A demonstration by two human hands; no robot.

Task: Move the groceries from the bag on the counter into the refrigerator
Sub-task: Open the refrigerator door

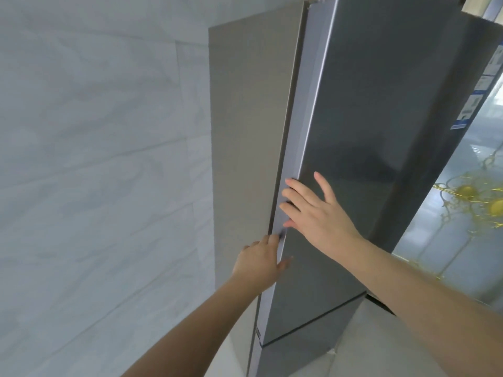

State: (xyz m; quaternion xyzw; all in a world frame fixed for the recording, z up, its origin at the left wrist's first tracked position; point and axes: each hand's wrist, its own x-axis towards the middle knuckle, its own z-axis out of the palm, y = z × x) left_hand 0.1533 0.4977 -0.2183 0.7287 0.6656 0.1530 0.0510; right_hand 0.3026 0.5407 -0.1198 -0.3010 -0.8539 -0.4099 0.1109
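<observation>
Refrigerator door (353, 131): stiff, probably heavy, smooth-faced; best taken at its free edge. Left hand (261, 265): grip closed round that edge. Right hand (313, 210): grip open, fingers flat.

The refrigerator door (353, 131) runs off the top edge; fingertips of the left grip (258, 265) are hidden behind its rim; the stickers (473, 102) are unreadably small.

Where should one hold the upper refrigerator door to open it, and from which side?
Grip the upper door at its long left edge, from the wall side. The front is flat with no handle visible; the left hand and right hand touch that edge.
</observation>
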